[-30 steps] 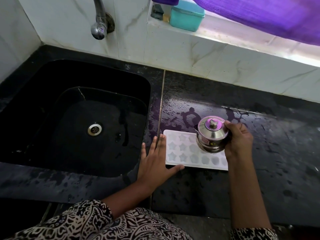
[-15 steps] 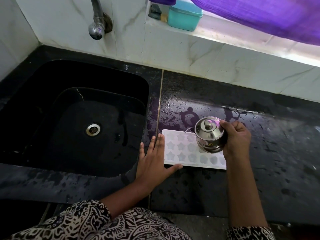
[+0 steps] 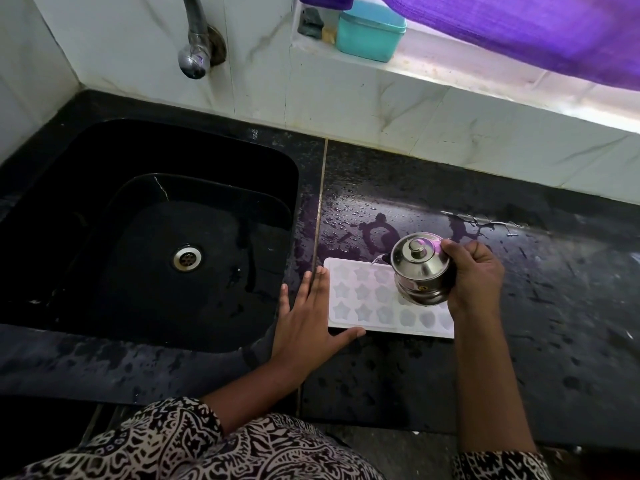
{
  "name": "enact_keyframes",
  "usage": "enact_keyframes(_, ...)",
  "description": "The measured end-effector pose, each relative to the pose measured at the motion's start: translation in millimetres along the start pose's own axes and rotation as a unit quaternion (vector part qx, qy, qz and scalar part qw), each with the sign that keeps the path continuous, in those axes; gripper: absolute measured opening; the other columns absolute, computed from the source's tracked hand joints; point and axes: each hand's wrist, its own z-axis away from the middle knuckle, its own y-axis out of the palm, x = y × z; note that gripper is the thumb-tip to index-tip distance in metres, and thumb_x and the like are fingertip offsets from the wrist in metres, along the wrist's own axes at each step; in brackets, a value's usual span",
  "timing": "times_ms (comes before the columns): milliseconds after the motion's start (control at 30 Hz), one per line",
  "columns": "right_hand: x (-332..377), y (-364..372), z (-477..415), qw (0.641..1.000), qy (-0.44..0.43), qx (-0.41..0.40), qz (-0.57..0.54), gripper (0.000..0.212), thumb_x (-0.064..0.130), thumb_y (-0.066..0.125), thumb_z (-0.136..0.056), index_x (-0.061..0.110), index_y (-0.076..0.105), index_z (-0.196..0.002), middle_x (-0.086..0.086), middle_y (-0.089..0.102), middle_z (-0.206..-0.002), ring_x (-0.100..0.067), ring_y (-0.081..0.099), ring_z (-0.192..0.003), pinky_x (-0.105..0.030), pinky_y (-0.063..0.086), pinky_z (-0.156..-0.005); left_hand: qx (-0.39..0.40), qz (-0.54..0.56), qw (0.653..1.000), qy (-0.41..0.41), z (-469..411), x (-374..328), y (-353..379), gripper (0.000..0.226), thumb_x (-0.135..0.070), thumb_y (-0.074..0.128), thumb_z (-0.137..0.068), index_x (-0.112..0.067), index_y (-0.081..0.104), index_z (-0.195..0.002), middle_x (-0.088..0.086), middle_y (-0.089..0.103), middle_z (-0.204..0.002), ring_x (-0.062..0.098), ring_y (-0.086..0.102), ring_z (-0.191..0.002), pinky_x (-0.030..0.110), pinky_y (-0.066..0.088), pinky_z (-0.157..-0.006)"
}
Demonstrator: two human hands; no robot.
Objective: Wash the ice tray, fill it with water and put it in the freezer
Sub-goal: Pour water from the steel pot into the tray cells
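Note:
A white ice tray [image 3: 363,299] with star and shell moulds lies flat on the wet black counter [image 3: 554,306], just right of the sink. My right hand [image 3: 472,275] grips a small lidded steel pot [image 3: 420,268] above the tray's right half, tilted with its spout to the left over the back row. My left hand [image 3: 308,320] lies flat on the counter with straight fingers against the tray's left edge and the thumb along its front edge. The pot hides part of the tray.
A black sink [image 3: 69,209] with a steel drain [image 3: 187,258] fills the left side, under a wall tap [image 3: 194,57]. A teal box [image 3: 370,32] stands on the window ledge beneath a purple cloth [image 3: 519,26]. Water puddles lie on the counter behind the tray.
The steel pot has tipped further toward the left over the tray's back row. My left hand has stayed against the tray's left edge.

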Motion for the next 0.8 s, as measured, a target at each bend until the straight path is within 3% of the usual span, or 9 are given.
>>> enact_keyframes(300,1.2,1.6,1.1,1.0,0.007,0.0,0.01,0.03,0.005,0.064,-0.083,0.016,0.045,-0.063,-0.003,0.048,-0.062,-0.013,0.048,-0.057,-0.027,0.046,-0.056,-0.008,0.0,1.0,0.003,0.1,-0.1,0.0,0.115,-0.089,0.027,-0.074,-0.015,-0.006,-0.155,-0.001,0.0,-0.164,0.014,-0.002,-0.15,0.047,-0.008,-0.116)
enact_keyframes(800,0.0,1.0,0.3,0.999,0.009,0.006,-0.039,0.031,0.003,0.064,-0.083,0.016,0.046,-0.061,-0.001,0.049,-0.058,-0.012,0.046,-0.055,-0.024,0.045,-0.054,-0.001,0.004,1.0,0.0,0.0,-1.2,-3.0,0.115,-0.089,0.028,-0.074,-0.015,-0.008,-0.154,-0.002,-0.003,-0.164,0.014,-0.005,-0.15,0.047,-0.009,-0.117)
